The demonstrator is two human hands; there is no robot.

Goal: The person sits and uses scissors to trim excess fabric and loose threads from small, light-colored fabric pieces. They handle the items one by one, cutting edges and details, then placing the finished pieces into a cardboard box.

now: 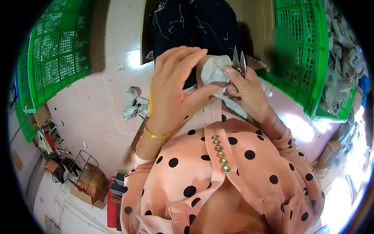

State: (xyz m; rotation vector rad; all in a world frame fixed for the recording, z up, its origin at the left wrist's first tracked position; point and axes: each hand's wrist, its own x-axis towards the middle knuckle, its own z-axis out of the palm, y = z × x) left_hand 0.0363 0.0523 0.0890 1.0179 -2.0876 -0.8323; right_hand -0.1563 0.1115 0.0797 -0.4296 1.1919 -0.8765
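The small pale cloth piece sits between the two hands, in front of the lap, its curved, stitched face turned up. A narrow pale strip hangs below it; whether the two are joined is unclear. The right hand pinches the piece's right edge under its thumb, and the same hand grips scissors, blades slightly parted and pointing away from the body. The left hand curves round the piece's left side, fingers wide of the thumb; whether the thumb bears on the cloth cannot be told.

Good handling here probably means keeping that pinch firm, the seam flat and the left fingertips off the blade line.

Loose threads litter the dark trousers. Green baskets stand on both sides, the right basket close enough to crowd the right elbow, with more pale pieces heaped beyond its near wall. A few other pieces lie left of the left wrist.
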